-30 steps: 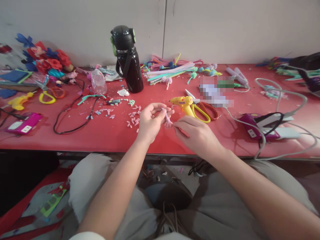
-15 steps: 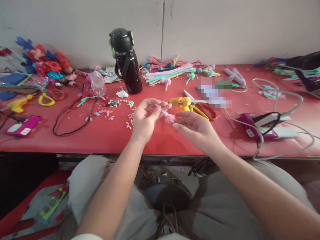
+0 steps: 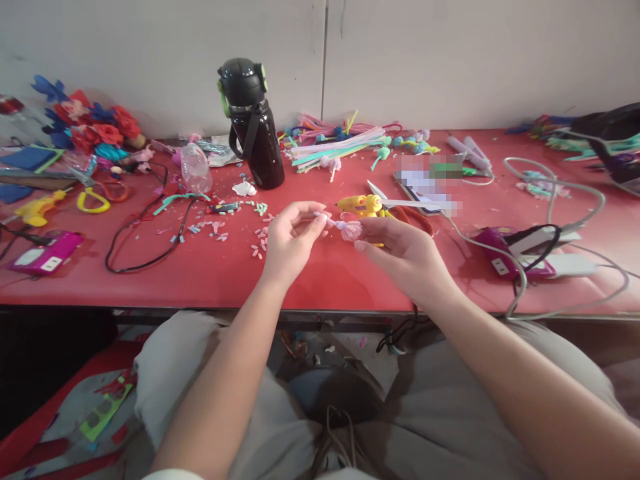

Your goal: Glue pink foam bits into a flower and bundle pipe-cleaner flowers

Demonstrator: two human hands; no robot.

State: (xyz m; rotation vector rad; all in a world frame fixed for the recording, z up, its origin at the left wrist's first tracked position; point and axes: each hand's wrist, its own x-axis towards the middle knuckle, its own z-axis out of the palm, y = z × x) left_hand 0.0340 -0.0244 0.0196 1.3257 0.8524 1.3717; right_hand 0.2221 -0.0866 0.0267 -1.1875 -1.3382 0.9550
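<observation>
A small pink and lilac fuzzy piece (image 3: 350,231), with a rounded bushy end and a thin stem, is held above the red table. My left hand (image 3: 296,233) pinches the stem end between thumb and fingers. On the other side, my right hand (image 3: 400,253) has its thumb and fingers closed on the bushy end. Just behind the hands lie a yellow glue gun (image 3: 363,205) and scissors with red and yellow handles (image 3: 413,217), partly hidden by my right hand.
A black bottle (image 3: 257,140) stands at the back, left of a pile of pastel pipe cleaners (image 3: 340,148). Pink clippings (image 3: 257,250) lie left of my hands. Cables and a purple power strip (image 3: 500,250) are on the right, another strip (image 3: 47,252) far left.
The fuzzy piece has turned to lie more level and shifted slightly right. My right fingers have closed onto its bushy end.
</observation>
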